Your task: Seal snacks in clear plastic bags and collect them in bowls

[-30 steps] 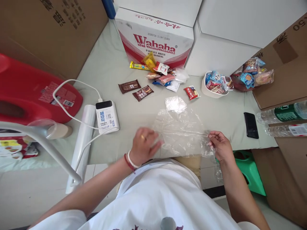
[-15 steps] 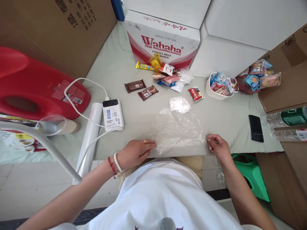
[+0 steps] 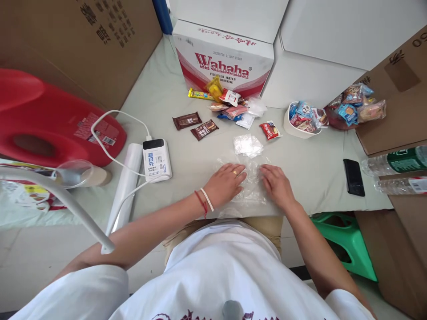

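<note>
A clear plastic bag (image 3: 249, 192) lies spread on the cloth-covered table before me. My left hand (image 3: 227, 184), with a ring and bracelets, rests flat on its left part, fingers stretched out. On the bag's right part lies my right hand (image 3: 277, 186), palm down with extended fingers. Just beyond the fingertips sits a folded white plastic packet (image 3: 247, 146). Farther back are two brown cocoa snack packets (image 3: 204, 130), a red snack packet (image 3: 270, 130) and a pile of assorted wrapped snacks (image 3: 235, 110).
On the left are a power bank (image 3: 156, 160) with white cables, a plastic roll (image 3: 126, 186) and a red jug (image 3: 53, 120). Behind the snacks stands a Wahaha carton (image 3: 223, 62). To the right are a white tub (image 3: 296, 129) of snacks, a phone (image 3: 354, 177) and plastic bottles (image 3: 405, 162).
Both hands have moved from the bag's near corners forward and inward onto it. The right hand's curled fingers have straightened. The bag now lies partly covered by the hands.
</note>
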A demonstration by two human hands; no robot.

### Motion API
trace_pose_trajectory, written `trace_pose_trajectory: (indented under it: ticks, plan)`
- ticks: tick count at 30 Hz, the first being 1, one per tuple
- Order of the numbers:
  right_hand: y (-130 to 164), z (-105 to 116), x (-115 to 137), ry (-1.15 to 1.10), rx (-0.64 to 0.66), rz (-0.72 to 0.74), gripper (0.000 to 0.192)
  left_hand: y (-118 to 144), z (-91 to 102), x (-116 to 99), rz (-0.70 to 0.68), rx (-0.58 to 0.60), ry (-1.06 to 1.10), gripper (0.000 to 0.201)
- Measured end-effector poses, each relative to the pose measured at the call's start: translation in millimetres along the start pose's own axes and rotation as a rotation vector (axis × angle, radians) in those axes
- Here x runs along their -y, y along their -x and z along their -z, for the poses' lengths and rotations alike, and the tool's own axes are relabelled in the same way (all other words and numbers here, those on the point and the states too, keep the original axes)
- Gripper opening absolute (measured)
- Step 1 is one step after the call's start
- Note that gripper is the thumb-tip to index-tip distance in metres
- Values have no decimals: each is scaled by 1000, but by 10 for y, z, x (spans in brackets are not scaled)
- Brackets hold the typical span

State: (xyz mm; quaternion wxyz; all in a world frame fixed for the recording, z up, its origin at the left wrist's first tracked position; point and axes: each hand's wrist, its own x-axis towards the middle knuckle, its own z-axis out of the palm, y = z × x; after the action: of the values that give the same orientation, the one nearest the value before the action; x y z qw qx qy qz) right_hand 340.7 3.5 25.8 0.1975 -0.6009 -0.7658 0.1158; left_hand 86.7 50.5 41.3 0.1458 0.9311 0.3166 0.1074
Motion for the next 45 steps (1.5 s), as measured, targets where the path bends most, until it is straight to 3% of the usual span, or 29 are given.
trace_pose_trajectory:
  ticks: [3, 6, 9, 13, 17, 19, 21, 24, 27, 28, 30, 34, 36, 38, 41, 43, 45]
  plan:
    - [177, -167, -95, 65, 105, 11, 46, 189, -275, 88, 139, 72, -14, 57]
    - [403, -191, -193, 49, 40, -89, 48, 469, -405, 128, 236, 9, -35, 65]
    - [334, -63, -323, -41, -68, -185, 45, 627, -426, 91, 319, -34, -51, 67]
    - [-424, 129, -591, 26, -200, -337, 44, 657, -426, 14, 340, -52, -73, 67]
    - [-1337, 100, -784, 129, -90, -291, 65, 650, -428, -4, 337, -55, -95, 72]
    - [-1580, 59, -811, 122, -65, -325, 58, 656, -428, 0, 334, -53, -93, 74]
    - [-1623, 70, -808, 84, -143, -397, 46, 664, -431, 1, 342, -60, -83, 74]
    - [-1389, 223, -760, 26, -319, -439, 44, 665, -435, -7, 363, -87, -55, 74]
    - [-991, 440, -592, -285, -416, -440, 43, 638, -435, -8, 375, -104, -25, 79]
    - [-858, 489, -496, -435, -376, -454, 42, 622, -434, -4, 378, -103, -18, 80]
    - [-625, 502, -256, -645, -172, -459, 39, 581, -431, 5, 381, -96, -8, 82]
    - [-384, 188, 209, -641, 257, -320, 34, 525, -427, 20, 397, -82, -9, 77]
    - [-355, -1, 334, -424, 277, -238, 32, 550, -422, 24, 399, -88, -18, 72]
    - [-320, -82, 386, -170, 155, -174, 29, 625, -408, 29, 396, -123, -36, 69]
    - [-157, 61, 382, -56, -38, -86, 31, 806, -351, 60, 302, -191, -47, 62]
    - [48, 241, 356, -155, 53, 70, 33, 941, -287, 109, 144, -181, 12, 63]
    - [310, 354, 323, -230, 281, 250, 51, 1063, -215, 178, -5, -128, 130, 69]
